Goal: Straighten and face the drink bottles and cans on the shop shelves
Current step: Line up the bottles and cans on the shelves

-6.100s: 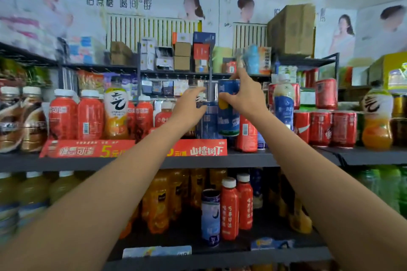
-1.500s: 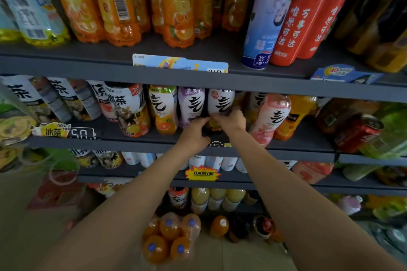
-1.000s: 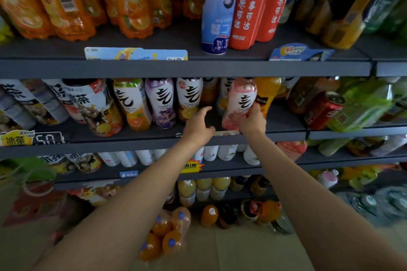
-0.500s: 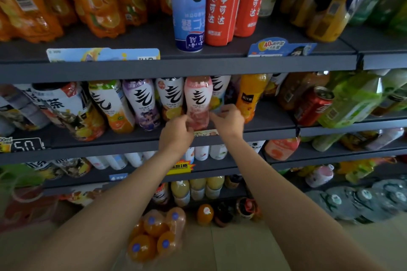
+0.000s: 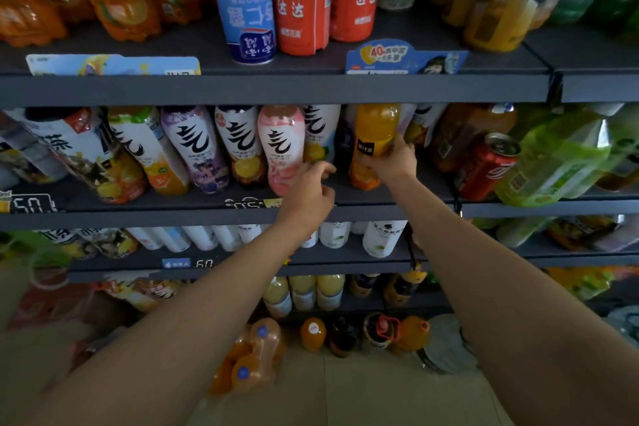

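My right hand [image 5: 392, 162] grasps the orange bottle [image 5: 373, 145] on the middle shelf [image 5: 397, 202], probably to turn its label forward; my left hand [image 5: 309, 188] hovers released near the pink bottle [image 5: 281, 149].

An orange juice bottle [image 5: 374, 145] with a small black label is held upright on the middle shelf [image 5: 207, 214] by the right hand [image 5: 394, 161], whose fingers are wrapped round its right side. Just left of that bottle, beyond a dark gap, a pink bottle [image 5: 281, 149] is seen at the end of a row of white-labelled bottles, all upright and faced forward. The left hand [image 5: 309, 192] is held loosely curled beside the pink bottle's base; contact cannot be told.
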Motion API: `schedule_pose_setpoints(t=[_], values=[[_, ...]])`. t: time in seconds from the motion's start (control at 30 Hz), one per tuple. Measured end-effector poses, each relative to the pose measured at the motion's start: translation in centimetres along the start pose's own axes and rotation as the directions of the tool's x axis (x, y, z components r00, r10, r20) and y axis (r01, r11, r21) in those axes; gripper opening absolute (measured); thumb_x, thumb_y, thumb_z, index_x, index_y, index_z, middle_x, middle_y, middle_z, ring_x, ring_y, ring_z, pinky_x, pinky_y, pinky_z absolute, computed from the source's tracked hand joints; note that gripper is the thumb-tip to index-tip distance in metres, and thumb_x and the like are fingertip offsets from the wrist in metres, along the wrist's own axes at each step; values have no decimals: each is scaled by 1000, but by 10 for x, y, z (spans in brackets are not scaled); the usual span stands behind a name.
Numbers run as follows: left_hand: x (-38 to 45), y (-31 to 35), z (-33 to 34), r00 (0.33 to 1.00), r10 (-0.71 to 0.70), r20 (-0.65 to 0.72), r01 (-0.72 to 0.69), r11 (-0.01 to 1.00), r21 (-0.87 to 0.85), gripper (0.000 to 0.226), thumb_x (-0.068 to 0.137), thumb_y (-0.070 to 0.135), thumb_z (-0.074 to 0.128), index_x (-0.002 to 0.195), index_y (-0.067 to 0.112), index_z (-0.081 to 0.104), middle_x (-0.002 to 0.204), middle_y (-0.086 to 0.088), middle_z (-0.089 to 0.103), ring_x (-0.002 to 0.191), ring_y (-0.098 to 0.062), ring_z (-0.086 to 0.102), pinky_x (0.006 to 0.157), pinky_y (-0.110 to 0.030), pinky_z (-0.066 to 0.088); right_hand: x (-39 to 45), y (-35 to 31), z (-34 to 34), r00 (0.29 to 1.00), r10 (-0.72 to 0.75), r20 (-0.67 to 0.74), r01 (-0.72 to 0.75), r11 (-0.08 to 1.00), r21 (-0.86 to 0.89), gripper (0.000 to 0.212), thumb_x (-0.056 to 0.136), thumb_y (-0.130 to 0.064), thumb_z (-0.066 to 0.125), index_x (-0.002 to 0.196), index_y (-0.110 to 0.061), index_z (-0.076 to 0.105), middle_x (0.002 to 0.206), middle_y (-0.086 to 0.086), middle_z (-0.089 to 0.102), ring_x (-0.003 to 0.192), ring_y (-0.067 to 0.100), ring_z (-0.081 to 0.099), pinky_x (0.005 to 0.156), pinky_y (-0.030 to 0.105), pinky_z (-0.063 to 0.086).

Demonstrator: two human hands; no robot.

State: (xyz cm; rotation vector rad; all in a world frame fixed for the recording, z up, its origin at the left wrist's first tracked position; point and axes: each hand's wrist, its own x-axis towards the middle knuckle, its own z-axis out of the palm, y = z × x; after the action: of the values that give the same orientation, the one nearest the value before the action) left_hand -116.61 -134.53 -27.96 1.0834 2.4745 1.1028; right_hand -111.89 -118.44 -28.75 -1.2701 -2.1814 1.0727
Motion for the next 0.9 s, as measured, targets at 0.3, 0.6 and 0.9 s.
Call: schedule_pose_setpoints(t=[0.3,0.6,0.9], values=[[-42,54,5,961,271,46,-275,956,105,80,78,44,67,141,11,30,141,-8,38,130,-22,37,105,-32,33,-95,29,-78,916,-307,258,286,951,118,72,67,-14,83,127,-8,43,104,1,53,97,16,52,77,24,40],[-74,123,-119,900,403,-168,-351,896,271,81,73,62,56,133,10,38,121,-10,56,108,-29,55,81,-29,37,-122,-108,-156,594,-442,673,481,865,143,32,68,-5,81,93,-16,63,88,-1,68,83,7,63,77,21,51],[-76,131,-250,849,359,-387,-377,926,31,56,86,44,57,129,13,40,103,3,57,101,-18,58,78,-24,41,-154,-255,-136,579,-671,463,509,741,438,23,78,1,69,90,-16,63,82,-5,65,72,-1,61,67,15,49]])
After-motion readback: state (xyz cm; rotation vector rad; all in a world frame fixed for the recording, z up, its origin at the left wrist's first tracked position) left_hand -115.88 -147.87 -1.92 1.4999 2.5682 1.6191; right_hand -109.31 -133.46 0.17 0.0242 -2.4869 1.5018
